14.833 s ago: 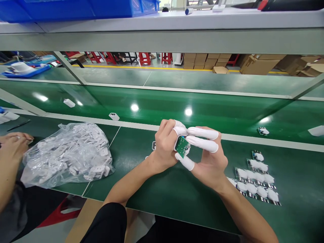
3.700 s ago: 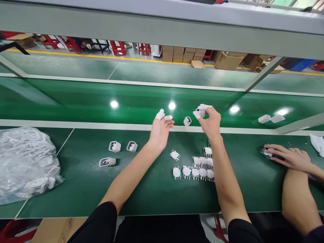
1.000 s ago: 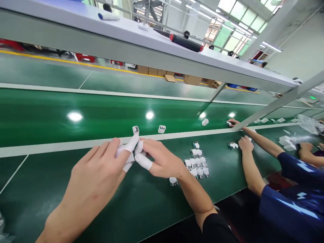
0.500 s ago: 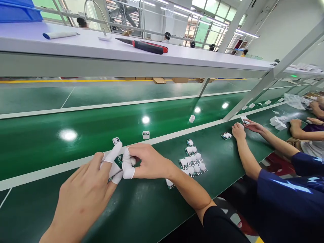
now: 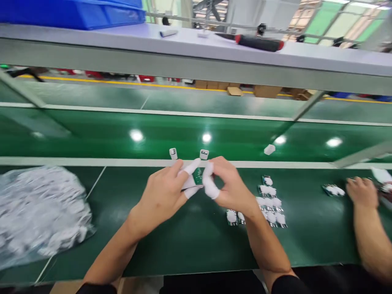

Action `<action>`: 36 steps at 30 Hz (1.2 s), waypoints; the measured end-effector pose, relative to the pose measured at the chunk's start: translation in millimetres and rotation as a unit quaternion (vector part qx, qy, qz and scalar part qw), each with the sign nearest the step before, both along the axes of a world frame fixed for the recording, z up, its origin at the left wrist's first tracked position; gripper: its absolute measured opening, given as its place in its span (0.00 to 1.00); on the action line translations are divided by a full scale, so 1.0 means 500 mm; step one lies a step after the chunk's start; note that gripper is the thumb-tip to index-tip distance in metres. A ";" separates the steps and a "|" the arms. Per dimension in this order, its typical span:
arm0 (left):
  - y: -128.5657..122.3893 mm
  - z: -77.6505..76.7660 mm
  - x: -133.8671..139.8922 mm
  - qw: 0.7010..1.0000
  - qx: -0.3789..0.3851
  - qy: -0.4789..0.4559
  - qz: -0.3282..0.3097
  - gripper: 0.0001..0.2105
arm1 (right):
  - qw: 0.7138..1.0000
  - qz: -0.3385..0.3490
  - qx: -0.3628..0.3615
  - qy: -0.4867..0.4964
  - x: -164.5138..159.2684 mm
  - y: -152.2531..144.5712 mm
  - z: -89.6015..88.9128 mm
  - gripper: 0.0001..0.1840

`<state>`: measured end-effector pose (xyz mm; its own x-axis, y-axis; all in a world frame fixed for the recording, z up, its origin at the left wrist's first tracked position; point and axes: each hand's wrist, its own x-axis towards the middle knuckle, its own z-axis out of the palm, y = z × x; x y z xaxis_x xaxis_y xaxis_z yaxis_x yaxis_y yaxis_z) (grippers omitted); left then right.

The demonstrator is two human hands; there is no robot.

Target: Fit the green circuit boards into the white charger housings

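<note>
My left hand (image 5: 161,200), with white finger cots on thumb and forefinger, grips a small white plastic housing (image 5: 188,182). A green circuit board (image 5: 197,176) sticks out of the housing's right end. Closed in a pinch, my right hand (image 5: 231,183), also wearing white cots, is at the board's right edge; its fingertips hide part of the board. To the right of my right forearm lie several circuit boards with white round pieces (image 5: 269,203) in rows. Beyond my hands stand two white housings, one at the left (image 5: 173,153) and one at the right (image 5: 204,154).
A clear bag of white parts (image 5: 43,212) lies at the left. Another white housing (image 5: 269,149) rests on the green belt (image 5: 165,143). A co-worker's hand (image 5: 363,192) is at the right, beside more boards (image 5: 333,190). Overhead, a shelf (image 5: 190,47) carries pliers (image 5: 260,42) and a blue bin (image 5: 110,16).
The view has swung left and down, bringing the bag of parts into sight. Both hands stay together at the housing and board.
</note>
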<state>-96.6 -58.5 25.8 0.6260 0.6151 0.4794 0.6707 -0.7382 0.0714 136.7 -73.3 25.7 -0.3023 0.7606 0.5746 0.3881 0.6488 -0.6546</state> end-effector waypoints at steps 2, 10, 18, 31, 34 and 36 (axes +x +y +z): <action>0.006 -0.004 -0.001 0.997 -0.058 -0.040 -0.024 0.18 | 1.000 -0.008 0.010 0.021 0.003 0.003 0.001 0.05; 0.030 -0.022 -0.019 0.975 -0.147 -0.146 -0.083 0.31 | 0.995 0.070 0.020 0.068 -0.005 0.021 -0.025 0.28; 0.078 -0.034 -0.023 0.931 -0.127 -0.269 -0.212 0.27 | 0.973 0.043 0.071 0.213 0.037 0.010 -0.024 0.32; 0.090 -0.044 -0.011 0.918 -0.060 -0.309 -0.239 0.26 | 0.983 0.065 0.112 0.130 0.013 -0.002 -0.010 0.37; 0.089 -0.040 -0.012 0.923 -0.049 -0.301 -0.234 0.28 | 0.984 0.067 0.110 0.123 0.012 -0.002 -0.008 0.37; 0.088 -0.037 -0.013 0.926 -0.045 -0.297 -0.229 0.28 | 0.985 0.068 0.102 0.120 0.012 -0.003 -0.008 0.37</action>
<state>-103.1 -14.3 7.2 0.4732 0.4050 0.7823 0.1120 -0.9085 0.4026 142.5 -74.6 21.6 -0.2300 0.5833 0.7790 0.1387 0.8120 -0.5670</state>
